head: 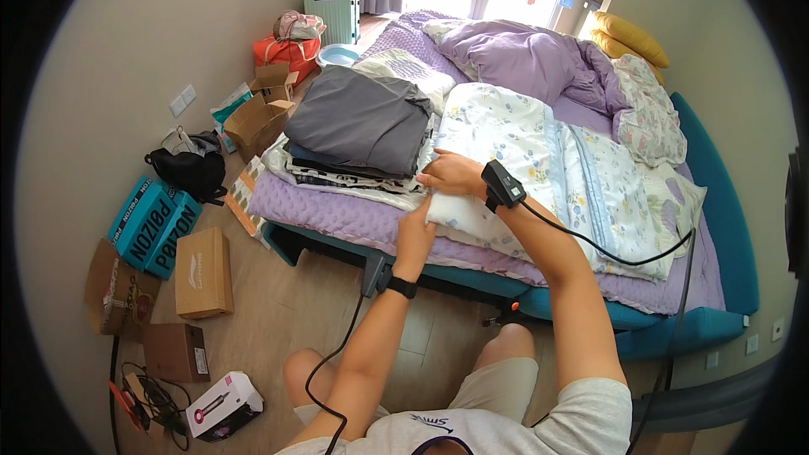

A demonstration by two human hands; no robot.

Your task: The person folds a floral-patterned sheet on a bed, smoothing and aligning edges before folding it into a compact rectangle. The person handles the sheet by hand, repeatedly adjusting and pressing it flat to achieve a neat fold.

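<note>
A white floral quilt [499,123] with pale blue trim lies folded on the bed before me. My left hand [415,234] pinches its near left corner. Just beyond, my right hand [456,174] lies on the quilt's left edge, fingers curled over it and partly hidden; the index finger sticks out. Left of both hands is a stack of folded clothes with dark grey fabric [360,120] on top and black and patterned pieces below. The right fingertips come close to this stack; whether they touch it I cannot tell. Each wrist wears a strapped device with a cable.
A purple comforter [512,54] is heaped across the bed, yellow cushions [632,38] by the teal headboard [714,202]. Cardboard boxes [203,273], a blue box [155,224], a black bag [186,174] and cables [155,392] crowd the floor at left. A suitcase [332,12] stands behind.
</note>
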